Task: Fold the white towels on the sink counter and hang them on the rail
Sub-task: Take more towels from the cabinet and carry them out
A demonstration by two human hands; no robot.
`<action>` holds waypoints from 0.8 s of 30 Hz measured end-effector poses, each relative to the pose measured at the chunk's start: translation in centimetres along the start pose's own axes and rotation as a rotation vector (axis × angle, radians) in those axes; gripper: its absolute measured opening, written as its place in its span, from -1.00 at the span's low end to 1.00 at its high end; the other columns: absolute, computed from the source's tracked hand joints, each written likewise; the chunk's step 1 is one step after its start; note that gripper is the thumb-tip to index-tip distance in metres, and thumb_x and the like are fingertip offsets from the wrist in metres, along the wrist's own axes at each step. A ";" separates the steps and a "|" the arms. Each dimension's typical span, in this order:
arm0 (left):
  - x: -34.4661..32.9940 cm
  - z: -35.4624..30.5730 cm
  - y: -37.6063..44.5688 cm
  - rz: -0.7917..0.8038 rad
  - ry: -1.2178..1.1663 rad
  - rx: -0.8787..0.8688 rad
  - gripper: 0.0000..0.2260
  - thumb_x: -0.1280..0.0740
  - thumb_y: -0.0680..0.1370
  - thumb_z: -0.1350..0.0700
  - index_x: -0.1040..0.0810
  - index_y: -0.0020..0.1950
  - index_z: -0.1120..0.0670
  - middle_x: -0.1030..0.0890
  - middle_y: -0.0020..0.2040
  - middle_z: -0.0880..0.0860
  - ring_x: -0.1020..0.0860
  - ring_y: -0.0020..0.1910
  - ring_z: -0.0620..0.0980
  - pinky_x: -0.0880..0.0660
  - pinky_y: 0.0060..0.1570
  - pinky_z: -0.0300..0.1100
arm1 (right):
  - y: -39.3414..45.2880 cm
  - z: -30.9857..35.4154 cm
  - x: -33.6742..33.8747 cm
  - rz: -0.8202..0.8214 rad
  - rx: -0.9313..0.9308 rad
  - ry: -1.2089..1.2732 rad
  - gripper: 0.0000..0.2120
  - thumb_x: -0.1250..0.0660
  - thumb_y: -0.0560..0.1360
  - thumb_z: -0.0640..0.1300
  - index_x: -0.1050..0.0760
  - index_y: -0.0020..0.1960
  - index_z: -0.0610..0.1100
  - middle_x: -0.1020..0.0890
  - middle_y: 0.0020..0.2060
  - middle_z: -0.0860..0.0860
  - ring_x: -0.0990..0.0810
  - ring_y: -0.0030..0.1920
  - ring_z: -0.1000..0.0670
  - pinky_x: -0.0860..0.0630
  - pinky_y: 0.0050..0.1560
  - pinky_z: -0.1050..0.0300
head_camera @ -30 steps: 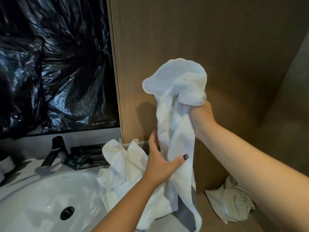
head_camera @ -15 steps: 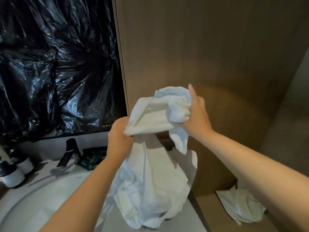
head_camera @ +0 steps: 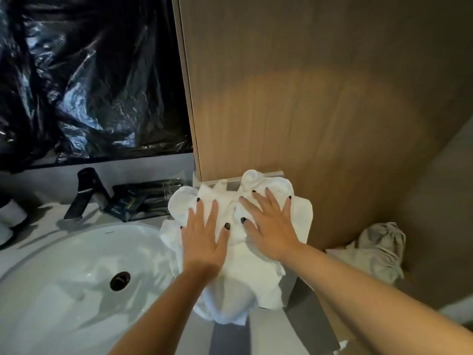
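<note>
A heap of white towels (head_camera: 238,285) lies crumpled on the sink counter (head_camera: 230,336), between the basin and the wooden wall panel. My left hand (head_camera: 204,234) lies flat on the left side of the heap with fingers spread and straight. My right hand (head_camera: 268,226) presses flat on the right side, fingers spread toward the wall. Both palms push the cloth down. A pale rail or ledge (head_camera: 271,174) shows just behind the towels, partly hidden by them.
A white basin (head_camera: 64,290) with a dark drain fills the lower left; a black tap (head_camera: 84,193) and dark packets (head_camera: 133,201) stand behind it. Black plastic sheeting (head_camera: 89,73) covers the mirror. A greyish crumpled cloth (head_camera: 378,249) lies lower at the right.
The towel I held up in both hands has come down onto the heap on the counter. Both hands have let go of it and now press flat on the cloth.
</note>
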State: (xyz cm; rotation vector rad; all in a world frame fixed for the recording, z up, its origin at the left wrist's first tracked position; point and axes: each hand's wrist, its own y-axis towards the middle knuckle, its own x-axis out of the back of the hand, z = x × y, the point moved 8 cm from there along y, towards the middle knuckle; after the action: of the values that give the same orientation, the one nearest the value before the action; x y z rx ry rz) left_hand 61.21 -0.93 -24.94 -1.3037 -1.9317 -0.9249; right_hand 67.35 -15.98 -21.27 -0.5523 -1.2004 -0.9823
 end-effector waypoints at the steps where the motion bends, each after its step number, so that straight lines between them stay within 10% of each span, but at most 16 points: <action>1: -0.9 0.4 -0.8 -0.043 0.025 0.002 -0.45 0.15 0.61 -0.27 0.15 0.58 -0.20 0.25 0.60 -0.06 0.21 0.60 0.04 0.08 0.54 0.18 | -0.6 0.2 -1.5 -0.046 0.005 -0.064 -0.49 0.06 0.63 0.14 -0.04 0.57 0.20 -0.01 0.60 0.04 0.25 0.58 -0.05 0.42 0.45 -0.27; 5: -3.2 1.5 -1.3 -0.182 -0.032 -0.046 -0.48 0.04 0.64 -0.13 -0.05 0.62 -0.08 0.05 0.64 0.06 0.09 0.60 0.12 -0.01 0.50 0.28 | -1.5 -0.6 -4.8 -0.232 0.013 -0.085 -0.48 0.01 0.59 0.06 -0.21 0.54 0.08 -0.14 0.58 -0.08 0.07 0.59 -0.18 0.17 0.47 -0.38; 14: -5.1 2.5 0.1 -0.351 -0.065 -0.147 -0.49 0.02 0.64 -0.11 -0.15 0.59 -0.03 -0.08 0.61 0.16 -0.02 0.58 0.23 -0.01 0.51 0.23 | 0.3 -3.5 -7.6 -0.406 0.112 0.007 -0.53 0.06 0.63 0.03 -0.23 0.53 0.06 -0.10 0.57 -0.04 0.00 0.58 -0.18 0.27 0.49 -0.29; 24: -3.5 0.9 -1.0 -0.166 0.067 0.004 -0.44 0.05 0.62 -0.13 -0.02 0.62 -0.07 0.07 0.63 0.04 0.12 0.60 0.12 0.11 0.54 0.11 | -0.7 -2.4 -5.2 -0.188 0.057 0.034 -0.48 0.04 0.60 0.07 -0.25 0.54 0.03 -0.15 0.58 -0.04 0.03 0.59 -0.12 0.18 0.49 -0.31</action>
State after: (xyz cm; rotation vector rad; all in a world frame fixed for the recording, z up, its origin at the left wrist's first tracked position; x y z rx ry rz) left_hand 61.29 -2.22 -28.43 -1.1085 -2.0105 -1.0314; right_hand 67.75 -16.51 -27.01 -0.3812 -1.2628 -1.1081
